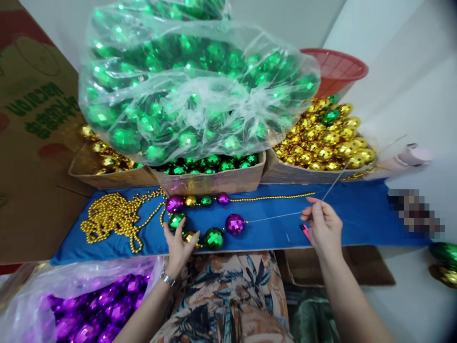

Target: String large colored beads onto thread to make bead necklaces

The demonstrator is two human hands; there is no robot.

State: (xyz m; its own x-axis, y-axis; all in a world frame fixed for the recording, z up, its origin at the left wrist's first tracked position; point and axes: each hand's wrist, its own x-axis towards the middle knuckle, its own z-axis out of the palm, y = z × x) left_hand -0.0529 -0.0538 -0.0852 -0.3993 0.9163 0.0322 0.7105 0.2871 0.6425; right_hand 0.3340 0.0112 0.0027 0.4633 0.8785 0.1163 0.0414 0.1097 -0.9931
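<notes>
A strand of large shiny faceted balls lies curved on the blue cloth [264,240], with purple, gold and green balls in turn. My left hand [179,245] rests on it with fingers apart, touching a green ball [177,219] and a gold ball. Beside it are another green ball [213,238] and a purple ball [235,224] at the strand's end. From that purple ball a thin white string [273,217] runs to my right hand [324,226], which pinches it. A string of small gold beads [274,196] stretches along behind. Something small and pink [304,231] lies by my right hand.
Gold bead strings [110,216] lie heaped at left. Behind stand a cardboard box [210,183] under a big clear bag of green balls [200,95], a box of gold balls [328,138] and a red basket [339,66]. Purple balls [103,305] fill a bag at lower left.
</notes>
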